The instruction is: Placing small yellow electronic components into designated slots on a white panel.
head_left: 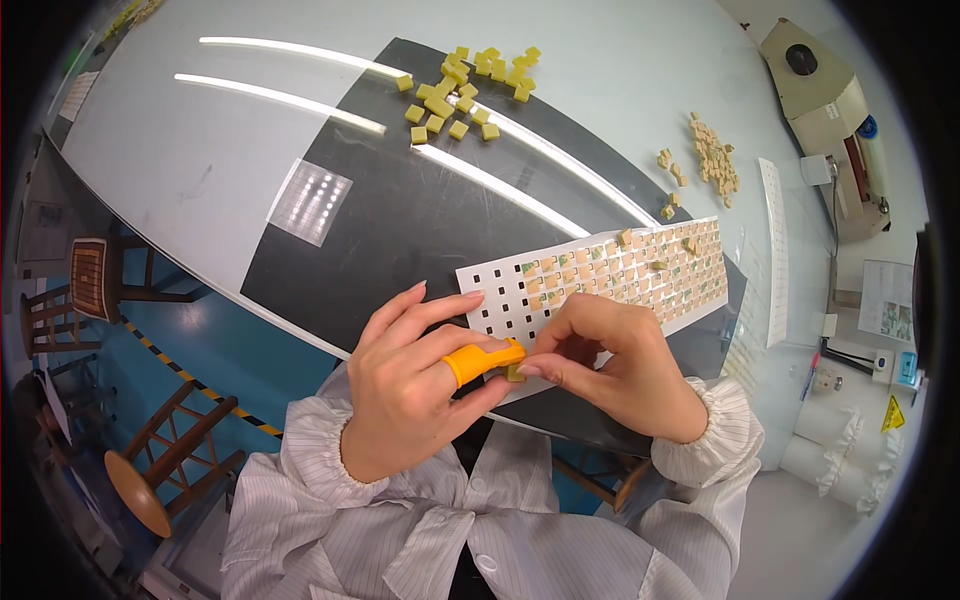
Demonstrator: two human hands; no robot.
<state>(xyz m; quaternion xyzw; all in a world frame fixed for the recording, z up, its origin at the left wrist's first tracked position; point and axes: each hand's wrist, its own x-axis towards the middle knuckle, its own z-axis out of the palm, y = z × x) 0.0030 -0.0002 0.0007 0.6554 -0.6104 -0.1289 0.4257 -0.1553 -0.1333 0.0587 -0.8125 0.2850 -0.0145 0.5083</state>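
A white perforated sheet (pixel 495 318) lies slanted in front of me, its right part covered with rows of small tan and green pieces. My left hand (pixel 405 385) wears an orange finger tool (pixel 482 362). Its thumb and tool tip hold a small yellow-green block (pixel 516 373) at the sheet's near edge, while the other fingers stretch over the sheet. Close against that block, my right hand (pixel 615 360) is closed in a pinch. What its fingertips hold is hidden. A few loose pieces, including a tan block (pixel 625 238), rest on top of the covered rows.
Several yellow-green blocks (pixel 437 105) are scattered on the dark mat (pixel 375 210) ahead. Small tan pieces (pixel 713 160) form a pile at the far right, near a narrow white strip (pixel 773 250). A beige machine (pixel 815 85) stands beyond. Wooden stools (pixel 150 485) are left of the table.
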